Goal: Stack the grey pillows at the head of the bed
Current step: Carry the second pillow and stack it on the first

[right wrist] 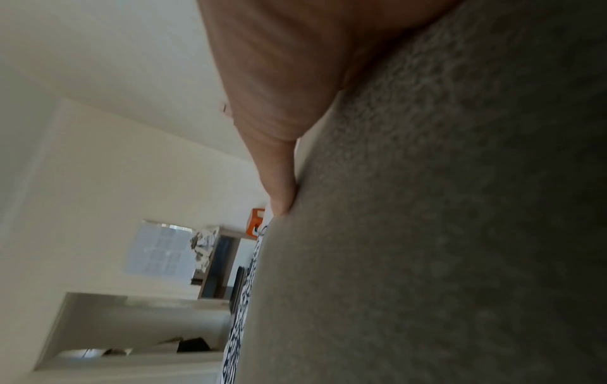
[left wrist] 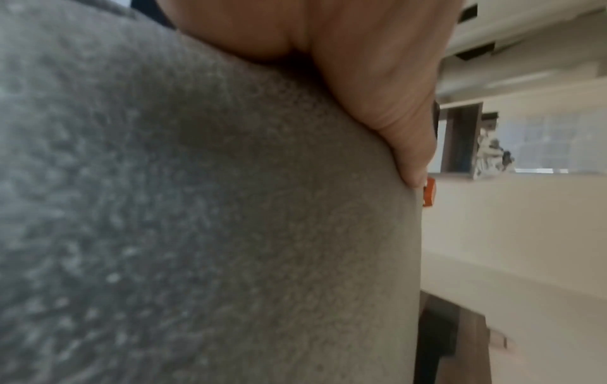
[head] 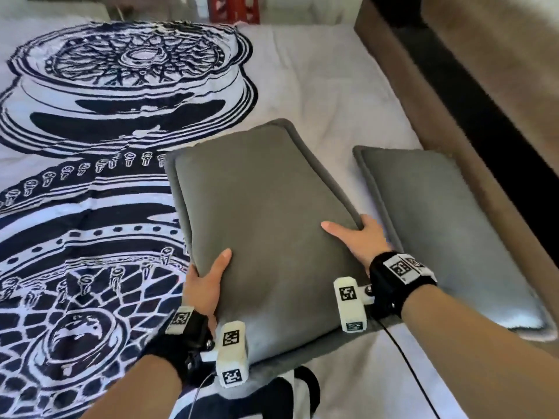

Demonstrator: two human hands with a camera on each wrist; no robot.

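A dark grey pillow [head: 263, 213] is held above the bed in the middle of the head view. My left hand [head: 205, 282] grips its left edge with the thumb on top. My right hand [head: 357, 237] grips its right edge, thumb lying on the top face and fingers hidden under the side. A second grey pillow [head: 447, 225] lies flat on the mattress to the right, along the brown headboard [head: 472, 164]. Both wrist views are filled by grey fabric [left wrist: 197, 207] [right wrist: 443, 233] with a thumb pressed on it.
A white and navy patterned blanket [head: 90, 146] covers the left of the bed; bare light sheet [head: 317, 80] lies beyond the pillows. A red object [head: 236, 7] stands past the far end. A black cable [head: 405, 358] trails from my right wrist.
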